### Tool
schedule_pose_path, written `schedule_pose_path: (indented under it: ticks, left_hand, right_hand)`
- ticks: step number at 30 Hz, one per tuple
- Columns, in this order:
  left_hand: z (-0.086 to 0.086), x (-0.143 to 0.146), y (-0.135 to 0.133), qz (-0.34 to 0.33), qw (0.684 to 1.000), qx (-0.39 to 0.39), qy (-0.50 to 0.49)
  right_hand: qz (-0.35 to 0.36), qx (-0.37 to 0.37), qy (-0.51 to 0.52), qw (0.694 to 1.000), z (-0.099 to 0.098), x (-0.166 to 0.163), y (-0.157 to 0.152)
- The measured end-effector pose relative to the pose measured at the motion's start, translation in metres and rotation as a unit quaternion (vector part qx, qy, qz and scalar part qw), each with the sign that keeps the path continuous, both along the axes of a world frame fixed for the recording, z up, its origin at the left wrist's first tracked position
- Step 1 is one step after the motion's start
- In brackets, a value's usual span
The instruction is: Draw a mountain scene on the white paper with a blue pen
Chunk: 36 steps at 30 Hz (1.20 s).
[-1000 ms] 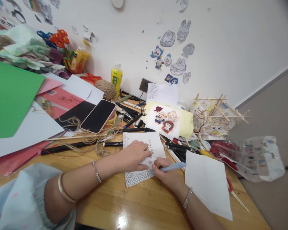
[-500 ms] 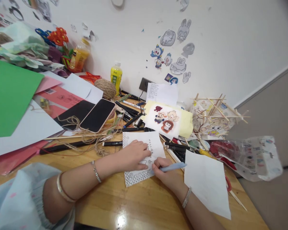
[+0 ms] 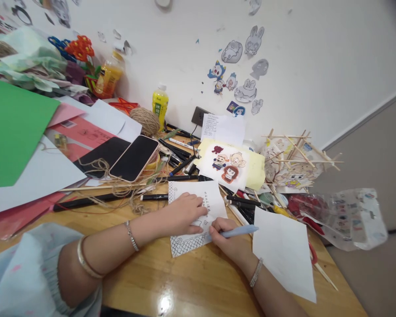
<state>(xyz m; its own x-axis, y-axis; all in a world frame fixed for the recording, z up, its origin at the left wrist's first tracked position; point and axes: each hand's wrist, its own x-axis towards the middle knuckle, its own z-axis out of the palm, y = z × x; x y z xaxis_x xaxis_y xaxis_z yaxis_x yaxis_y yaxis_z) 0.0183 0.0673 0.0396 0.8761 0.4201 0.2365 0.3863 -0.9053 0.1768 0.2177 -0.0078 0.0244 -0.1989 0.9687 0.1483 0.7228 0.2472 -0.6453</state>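
Observation:
A small white sheet of paper [image 3: 214,193] lies on the wooden table, with a crosshatched border along its left and lower edges and handwriting in the middle. Resting on it, my left hand [image 3: 185,213] is flat with the fingers spread. My right hand [image 3: 229,237] grips a light blue pen [image 3: 242,230] over the sheet's lower right edge. The pen's tip is hidden by my fingers. Just behind the sheet, coloured cartoon figures show on a white drawing sheet [image 3: 226,165] laid over yellow paper [image 3: 256,169].
A blank white sheet [image 3: 284,251] lies right of my right hand, partly over red-handled scissors [image 3: 313,253]. Black markers [image 3: 244,202], a phone [image 3: 134,158], twine [image 3: 145,121] and a yellow-green bottle [image 3: 160,103] crowd the back. A stick-framed paper lantern [image 3: 293,163] stands at right.
Both hands stay nearly in place on the sheet. The blue pen's upper end has shifted slightly to the right. The whole view has moved a little.

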Motion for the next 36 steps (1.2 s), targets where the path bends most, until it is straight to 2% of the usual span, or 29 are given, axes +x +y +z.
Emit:
schedule_pose_path:
  ticks: [6,18,36]
  left_hand:
    - [-0.0028,0.0005,0.0007,0.003,1.0,-0.001,0.001]
    - [-0.0005,0.0,0.0006,0.0,1.0,0.004,-0.01]
    - [0.0024,0.0004,-0.0008,0.004,1.0,0.0,0.002]
  right_hand:
    - [0.023,0.002,-0.021,1.0,-0.0016,-0.0001,-0.0007]
    - [0.003,0.001,-0.014,1.0,-0.0009,0.0015,-0.0011]
    - [0.02,-0.019,-0.02,0.999,-0.0048,0.0058,-0.0003]
